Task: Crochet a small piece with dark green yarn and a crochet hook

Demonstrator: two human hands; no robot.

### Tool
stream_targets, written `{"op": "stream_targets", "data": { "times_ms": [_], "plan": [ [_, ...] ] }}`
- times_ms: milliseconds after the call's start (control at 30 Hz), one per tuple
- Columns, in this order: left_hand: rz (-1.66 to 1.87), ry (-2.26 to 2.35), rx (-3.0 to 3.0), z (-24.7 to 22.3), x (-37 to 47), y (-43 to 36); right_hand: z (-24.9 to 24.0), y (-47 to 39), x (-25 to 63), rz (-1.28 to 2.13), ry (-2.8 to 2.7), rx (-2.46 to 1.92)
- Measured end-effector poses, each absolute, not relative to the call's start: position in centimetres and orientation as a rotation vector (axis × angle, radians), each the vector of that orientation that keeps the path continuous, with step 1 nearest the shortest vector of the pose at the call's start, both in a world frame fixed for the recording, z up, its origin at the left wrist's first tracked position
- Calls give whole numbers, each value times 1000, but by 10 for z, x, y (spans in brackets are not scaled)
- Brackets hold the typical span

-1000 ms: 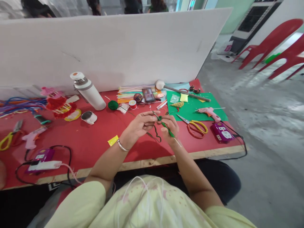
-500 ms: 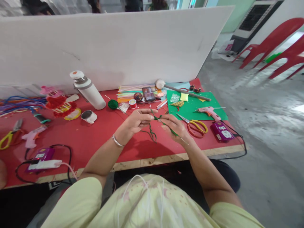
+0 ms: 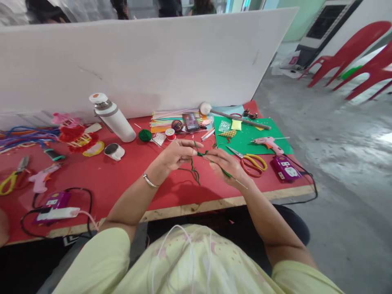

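Note:
Between my hands is a small piece of dark green yarn work [image 3: 200, 154], held above the red tabletop. My left hand [image 3: 177, 155] pinches the green yarn, with a strand running up over its index finger. My right hand [image 3: 225, 164] is closed round a crochet hook [image 3: 226, 173] with a green grip, its thin metal end sticking out toward the wrist. The hook's tip is at the yarn work, too small to make out. Loose green yarn [image 3: 193, 173] hangs below my left hand. A ball of green yarn [image 3: 145, 135] lies behind it.
Right of my hands lie scissors [image 3: 252, 163], a pink glue gun [image 3: 269, 143] and a purple box [image 3: 285, 169] on or beside a green sheet [image 3: 245, 143]. At left stand a metal cup [image 3: 114, 151] and white flask [image 3: 113, 116]. A white board [image 3: 147, 61] rises behind.
My right hand has tilted slightly, and the hook's rear end has swung a little right and down. My left hand keeps its pinch on the yarn. The whole view has shifted a little.

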State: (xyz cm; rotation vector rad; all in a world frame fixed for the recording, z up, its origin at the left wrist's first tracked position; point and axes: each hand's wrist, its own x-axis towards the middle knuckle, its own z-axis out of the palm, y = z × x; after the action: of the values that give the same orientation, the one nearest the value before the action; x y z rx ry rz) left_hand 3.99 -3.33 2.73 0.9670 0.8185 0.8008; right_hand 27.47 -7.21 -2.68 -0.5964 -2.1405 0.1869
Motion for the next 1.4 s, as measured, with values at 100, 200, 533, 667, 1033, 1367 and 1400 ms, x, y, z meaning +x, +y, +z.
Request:
{"op": "stream_targets", "data": {
  "times_ms": [100,200,533,667,1033,1367,1400],
  "plan": [
    [764,803,966,26,38,-31,-21,-76,277,275,-2129,-589],
    [722,779,959,23,36,-29,-17,-78,281,430,-2085,-607],
    [726,656,961,19,63,-39,-41,-69,247,1477,-1168,-554],
    [1173,840,1125,9,78,-45,-48,-72,225,1222,-1004,-736],
    [1398,970,1342,-3,81,-51,-50,-68,220,1117,-983,-872],
    [894,709,822,11,67,-43,-50,-75,209,746,-1208,-806],
    [791,669,779,14,61,-39,-50,-73,215,711,-1307,-776]
  ]
}}
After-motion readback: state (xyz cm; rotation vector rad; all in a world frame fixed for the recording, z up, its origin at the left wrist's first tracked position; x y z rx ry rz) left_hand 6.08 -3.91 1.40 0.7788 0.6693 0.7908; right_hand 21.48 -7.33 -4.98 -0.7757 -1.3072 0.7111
